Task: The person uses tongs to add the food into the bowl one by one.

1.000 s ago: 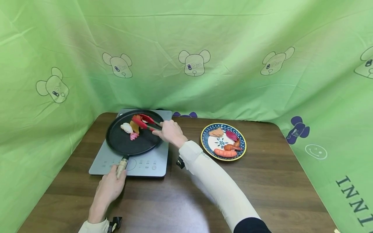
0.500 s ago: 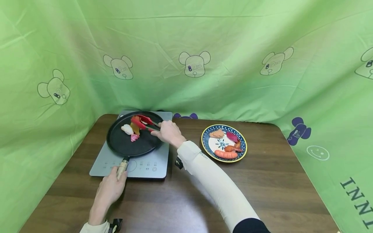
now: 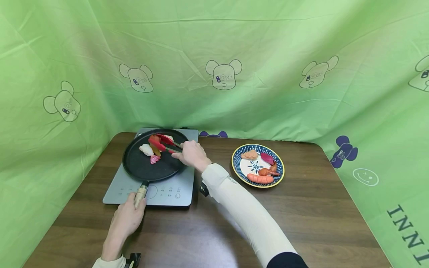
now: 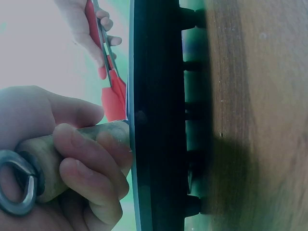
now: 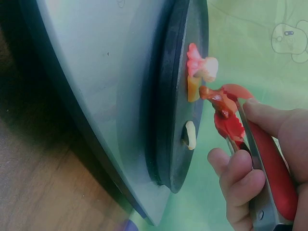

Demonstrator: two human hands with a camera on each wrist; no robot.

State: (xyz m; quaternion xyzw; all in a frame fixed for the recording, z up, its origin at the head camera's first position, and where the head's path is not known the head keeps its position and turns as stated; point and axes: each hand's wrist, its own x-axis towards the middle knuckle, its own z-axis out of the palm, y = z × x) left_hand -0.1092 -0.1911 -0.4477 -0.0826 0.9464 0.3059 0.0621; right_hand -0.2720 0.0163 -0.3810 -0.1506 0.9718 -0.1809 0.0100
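Note:
My left hand (image 3: 125,217) grips the wooden handle (image 4: 48,159) of a round black frying pan (image 3: 151,171). In the right wrist view, my right hand (image 5: 250,183) holds red-tipped metal tongs (image 5: 272,175). Their red heads pinch a glossy brown, drumstick-like food piece (image 5: 219,100), raised over the pan. Lying in the pan are a white piece (image 3: 146,149), a pink frilled piece (image 3: 155,159) and a yellow-brown piece (image 3: 155,150). A pale curved piece (image 5: 190,134) lies apart from them, partly hidden behind the tongs in the head view.
Under the pan is a grey induction cooker (image 3: 114,191) on the wooden table (image 3: 318,208). To the right stands a blue-patterned plate (image 3: 246,165) with a sausage (image 3: 260,178), a shrimp (image 3: 268,171) and other food pieces. A green curtain (image 3: 258,108) hangs behind and at the sides.
My right hand and the tongs have shifted slightly left, carrying the brown piece. The left hand keeps its hold on the pan handle, and the plate stays put.

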